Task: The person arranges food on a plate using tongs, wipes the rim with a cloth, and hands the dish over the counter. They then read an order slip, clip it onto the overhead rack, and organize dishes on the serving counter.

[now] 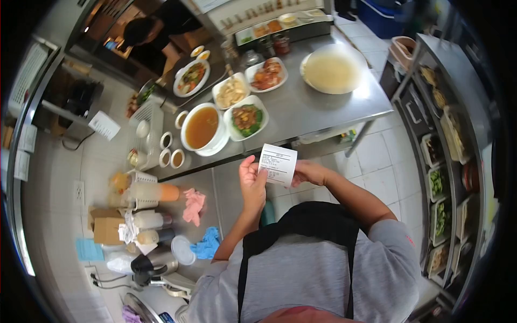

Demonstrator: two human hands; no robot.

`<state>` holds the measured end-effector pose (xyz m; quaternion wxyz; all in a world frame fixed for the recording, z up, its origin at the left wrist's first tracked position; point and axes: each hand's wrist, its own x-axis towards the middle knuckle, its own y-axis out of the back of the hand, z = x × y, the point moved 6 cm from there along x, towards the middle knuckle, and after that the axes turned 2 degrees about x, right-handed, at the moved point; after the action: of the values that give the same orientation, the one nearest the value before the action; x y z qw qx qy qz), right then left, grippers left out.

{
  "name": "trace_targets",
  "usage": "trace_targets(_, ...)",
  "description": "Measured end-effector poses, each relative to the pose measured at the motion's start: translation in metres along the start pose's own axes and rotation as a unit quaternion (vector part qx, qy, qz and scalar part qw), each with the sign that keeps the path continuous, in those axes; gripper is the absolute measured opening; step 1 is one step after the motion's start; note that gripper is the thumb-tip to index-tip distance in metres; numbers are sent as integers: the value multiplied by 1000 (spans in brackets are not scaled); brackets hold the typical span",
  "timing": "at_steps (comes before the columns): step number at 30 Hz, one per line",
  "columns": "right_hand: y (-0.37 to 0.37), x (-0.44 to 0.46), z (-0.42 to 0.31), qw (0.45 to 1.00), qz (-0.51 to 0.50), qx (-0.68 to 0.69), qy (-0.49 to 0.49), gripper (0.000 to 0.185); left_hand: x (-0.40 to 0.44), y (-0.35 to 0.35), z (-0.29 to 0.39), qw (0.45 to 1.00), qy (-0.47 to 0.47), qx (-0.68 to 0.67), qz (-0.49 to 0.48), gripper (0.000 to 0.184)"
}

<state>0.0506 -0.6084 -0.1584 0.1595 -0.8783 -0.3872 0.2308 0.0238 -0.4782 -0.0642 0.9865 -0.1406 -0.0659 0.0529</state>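
A printed paper receipt (278, 163) is held up in front of my chest, its text facing me. My left hand (252, 179) pinches its left edge, with the thumb on the front. At the right edge, my right hand (310, 173) is closed on the paper, some of its fingers hidden behind it. Just beyond the receipt on the steel counter stand a white bowl of brown broth (202, 126), a dish of meat over greens (246, 120), a dish of pale dumpling-like pieces (231, 92) and a dish of reddish-brown meat (267, 74).
Small sauce cups (177, 158) stand left of the broth. A large round pale-topped container (332, 69) sits on the right of the counter (301, 116). Another person (161, 37) leans in across it near an oval plate (191, 78). Shelves with food trays (440, 220) line the right side.
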Motion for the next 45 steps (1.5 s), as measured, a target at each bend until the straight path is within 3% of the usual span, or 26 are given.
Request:
trace_targets(1, -2, -23, -19, 994, 0, 105, 36, 50, 0, -17, -6, 1000, -3, 2, -22, 40)
trace_targets(5, 14, -123, -58, 966, 43, 138, 216, 59, -12, -98, -33, 995, 19, -13, -99, 41)
trace_targets(6, 22, -143, -58, 954, 50, 188, 227, 46, -18, -120, -38, 993, 32, -17, -108, 38)
trace_targets(9, 58, -202, -57, 934, 248, 11, 258, 32, -39, -181, -51, 982, 59, 20, -179, 31)
trace_targets(10, 69, -224, -57, 924, 296, 52, 238, 25, -47, -201, -57, 977, 75, 15, -199, 29)
trace_targets(18, 115, -413, -28, 867, 428, 50, 251, 24, -124, -370, -118, 904, 190, -106, -368, 21)
trace_targets(25, 133, -552, 14, 781, 525, 157, 298, 27, -206, -512, -138, 822, 203, -68, -528, 24)
trace_targets(30, 155, -604, 34, 769, 562, 151, 266, 27, -222, -582, -159, 801, 173, -23, -573, 23)
trace_targets(34, 194, -647, 39, 728, 605, 149, 286, 24, -227, -644, -182, 791, 146, -22, -593, 22)
trace_targets(37, 224, -686, 28, 701, 638, 128, 292, 23, -227, -691, -198, 765, 179, 21, -619, 21)
trace_targets(40, 241, -725, 11, 689, 660, 68, 292, 24, -235, -748, -197, 771, 180, -1, -611, 21)
trace_targets(45, 260, -803, 12, 612, 753, -4, 240, 28, -246, -830, -213, 730, 154, 3, -665, 29)
